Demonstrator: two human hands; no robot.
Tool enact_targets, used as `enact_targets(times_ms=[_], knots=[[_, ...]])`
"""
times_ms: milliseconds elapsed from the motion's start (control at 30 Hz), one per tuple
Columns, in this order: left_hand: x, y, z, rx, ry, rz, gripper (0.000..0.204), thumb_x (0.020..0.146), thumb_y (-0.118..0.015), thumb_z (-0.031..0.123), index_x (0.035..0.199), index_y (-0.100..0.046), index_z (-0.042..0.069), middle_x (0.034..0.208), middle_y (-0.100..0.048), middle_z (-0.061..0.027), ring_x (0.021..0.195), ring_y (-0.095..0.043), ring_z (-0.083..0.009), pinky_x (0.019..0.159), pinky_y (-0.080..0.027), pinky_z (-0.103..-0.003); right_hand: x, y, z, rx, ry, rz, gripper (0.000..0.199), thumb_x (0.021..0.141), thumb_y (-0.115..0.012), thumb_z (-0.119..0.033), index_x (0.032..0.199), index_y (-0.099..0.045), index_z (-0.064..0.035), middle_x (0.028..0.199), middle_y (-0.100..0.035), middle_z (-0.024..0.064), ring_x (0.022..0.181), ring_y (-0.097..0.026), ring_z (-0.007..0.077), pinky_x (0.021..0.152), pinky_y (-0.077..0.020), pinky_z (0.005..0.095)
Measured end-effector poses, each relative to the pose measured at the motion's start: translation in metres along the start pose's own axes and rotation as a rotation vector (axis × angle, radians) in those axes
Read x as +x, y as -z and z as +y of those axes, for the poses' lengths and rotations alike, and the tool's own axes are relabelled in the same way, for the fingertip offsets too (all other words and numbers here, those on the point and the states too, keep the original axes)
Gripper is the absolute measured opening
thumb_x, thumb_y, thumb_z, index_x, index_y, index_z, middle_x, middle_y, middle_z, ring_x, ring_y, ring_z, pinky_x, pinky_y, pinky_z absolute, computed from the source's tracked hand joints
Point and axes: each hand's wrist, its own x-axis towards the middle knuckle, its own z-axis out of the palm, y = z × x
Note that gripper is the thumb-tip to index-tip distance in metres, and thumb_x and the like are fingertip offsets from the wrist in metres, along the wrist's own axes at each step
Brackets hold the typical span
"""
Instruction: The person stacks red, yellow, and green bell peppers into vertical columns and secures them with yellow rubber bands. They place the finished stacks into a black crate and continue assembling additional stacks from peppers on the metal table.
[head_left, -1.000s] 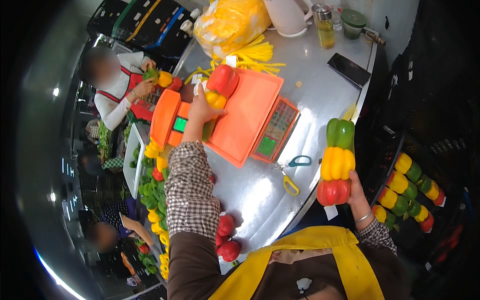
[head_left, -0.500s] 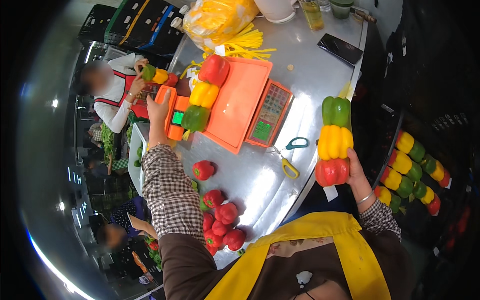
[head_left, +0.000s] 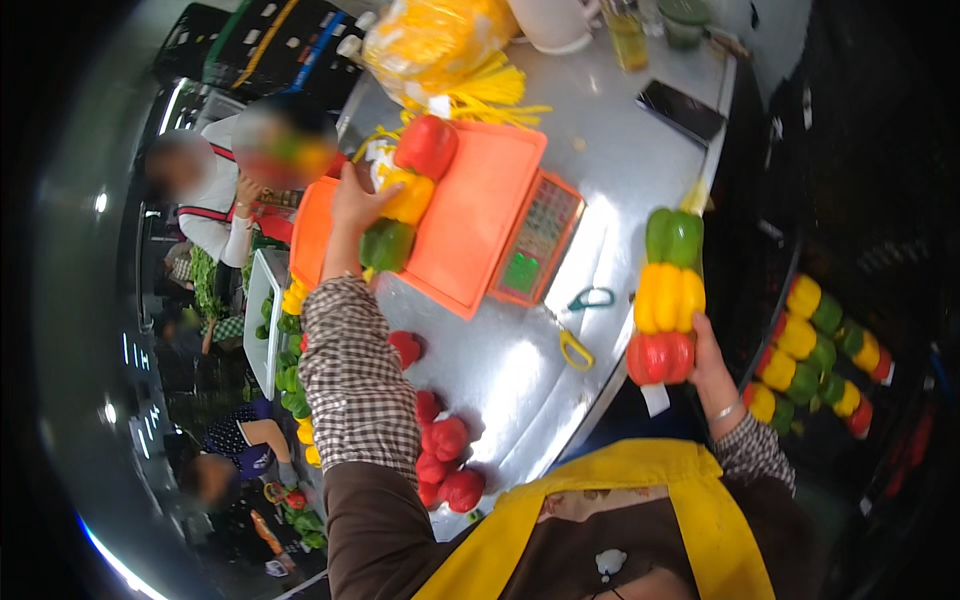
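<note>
At three o'clock, the right hand (head_left: pixel 709 365) gripped the pepper trio (head_left: pixel 669 300), likely light, firm, slick and bruisable, best cupped round its middle, while at eleven the left hand (head_left: pixel 357 208), fingers spread, met the scale (head_left: pixel 480 205)'s peppers (head_left: pixel 411 200), contact unclear.

the metal bench (head_left: pixel 500 355) bears an orange scale (head_left: pixel 470 225), with scissors (head_left: pixel 564 341) and phone (head_left: pixel 681 112) toward its right edge, red peppers (head_left: pixel 445 438) toward its near edge, yellow bag (head_left: pixel 430 45) toward its far edge.
</note>
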Motion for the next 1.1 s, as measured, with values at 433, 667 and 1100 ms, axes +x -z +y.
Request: enact_targets(times_ms=[433, 667, 1100], knots=[[-0.028, -0.002, 0.036, 0.101, 0.109, -0.203, 0.105, 0.048, -0.087, 0.043, 0.137, -0.044, 0.007, 0.126, -0.059, -0.0163, 0.117, -0.056, -0.0281, 0.095, -0.046, -0.038, 0.006, -0.008, -0.006, -0.071, 0.009, -0.069, 0.064, 0.087, -0.063, -0.044, 0.135, -0.042, -0.0068, 0.125, -0.057, 0.0094, 0.112, -0.058, 0.0269, 0.096, -0.048, 0.042], [-0.062, 0.023, 0.032, 0.013, 0.146, -0.119, 0.096, 0.051, -0.088, 0.042, 0.133, -0.049, 0.01, 0.115, -0.065, -0.0151, 0.108, -0.061, -0.0303, 0.091, -0.048, -0.04, 0.013, 0.005, -0.009, -0.091, 0.039, -0.062, 0.06, 0.088, -0.062, -0.041, 0.135, -0.043, -0.0087, 0.124, -0.056, 0.008, 0.112, -0.057, 0.0255, 0.095, -0.0484, 0.0413], [-0.048, 0.012, 0.037, -0.032, 0.096, -0.149, 0.095, 0.052, -0.087, 0.043, 0.13, -0.047, 0.006, 0.121, -0.06, -0.0169, 0.113, -0.058, -0.0313, 0.091, -0.048, -0.041, 0.013, 0.004, -0.017, -0.227, -0.116, -0.044, 0.081, 0.086, -0.05, -0.062, 0.146, -0.032, -0.0093, 0.141, -0.046, 0.0099, 0.127, -0.046, 0.0283, 0.102, -0.042, 0.0446]])
